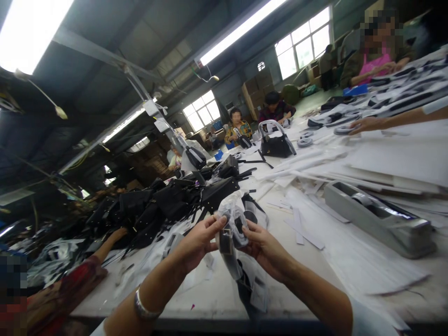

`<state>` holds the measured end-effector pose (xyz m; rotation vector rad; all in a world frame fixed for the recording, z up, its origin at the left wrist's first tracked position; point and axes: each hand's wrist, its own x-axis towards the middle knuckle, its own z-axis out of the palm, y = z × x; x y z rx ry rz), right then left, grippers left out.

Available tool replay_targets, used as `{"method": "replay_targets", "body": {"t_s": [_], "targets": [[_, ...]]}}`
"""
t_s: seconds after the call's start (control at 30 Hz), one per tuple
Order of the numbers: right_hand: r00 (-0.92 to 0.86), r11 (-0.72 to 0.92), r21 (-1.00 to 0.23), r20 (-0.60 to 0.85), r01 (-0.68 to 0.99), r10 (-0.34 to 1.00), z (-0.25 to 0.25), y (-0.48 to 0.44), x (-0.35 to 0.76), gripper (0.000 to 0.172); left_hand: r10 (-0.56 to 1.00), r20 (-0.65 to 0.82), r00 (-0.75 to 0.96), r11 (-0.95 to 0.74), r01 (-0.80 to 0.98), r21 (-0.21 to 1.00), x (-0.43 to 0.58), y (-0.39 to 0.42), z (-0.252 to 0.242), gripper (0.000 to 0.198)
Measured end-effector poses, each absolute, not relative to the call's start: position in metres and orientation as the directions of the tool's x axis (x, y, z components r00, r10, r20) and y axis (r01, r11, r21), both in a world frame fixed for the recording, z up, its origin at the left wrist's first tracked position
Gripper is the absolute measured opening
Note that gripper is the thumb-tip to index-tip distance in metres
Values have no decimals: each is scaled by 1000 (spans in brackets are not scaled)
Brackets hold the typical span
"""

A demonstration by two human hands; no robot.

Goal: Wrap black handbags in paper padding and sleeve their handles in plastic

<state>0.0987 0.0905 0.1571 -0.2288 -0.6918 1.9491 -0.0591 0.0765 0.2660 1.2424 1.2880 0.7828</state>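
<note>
1. A black strap (227,242), partly sheathed in a clear plastic wrap (235,210), is held up between both hands just above the near edge of the worktop (210,294).
2. The strap's left side is clasped by the left hand (198,242), its grip pinching wrap and strap between thumb and fingers; a metal bracelet (144,308) is worn on that wrist.
3. The strap's right side is pinched in the grip of the right hand (264,249).
4. A grey tape dispenser (381,217) is set toward the right edge, well apart from the hands.
5. A heap of black bags (168,200) is piled along the left edge, with a co-worker's hand (117,234) laid against it.
6. White strips (303,231) are scattered between the hands and the dispenser.
7. A black handbag (276,142) is stood upright toward the far end.
</note>
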Motion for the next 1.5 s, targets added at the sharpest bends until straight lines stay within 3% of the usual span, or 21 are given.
{"method": "replay_targets", "body": {"t_s": [0.1,0.27,0.37,0.47,0.6,0.73,1.0,1.3,1.5], "targets": [[-427,-240,-610,180,-755,886,159,92,100,40,919,-330,215,290,197,937,-57,75,261,41],[-411,-120,-697,267,-707,871,159,98,109,46,969,-213,123,203,91,975,-48,68,249,40],[-428,-116,-747,240,-654,871,157,100,116,53,963,-244,115,239,60,969,-46,69,244,40],[-403,-103,-765,215,-636,890,154,100,118,48,944,-296,147,293,41,955,-45,72,242,43],[-375,-164,-762,109,-626,921,142,100,115,37,954,-272,122,267,61,962,-46,71,246,51],[-345,-220,-711,34,-668,938,128,100,112,34,985,-158,73,147,146,978,-52,68,252,50],[-400,-229,-657,120,-718,909,143,93,107,34,988,-104,110,91,118,989,-52,72,257,30],[-396,-245,-602,128,-759,909,149,90,94,39,972,-189,139,183,56,982,-56,75,255,32],[-366,-247,-598,83,-763,927,148,90,87,42,986,-142,88,135,76,988,-58,73,256,35]]}}
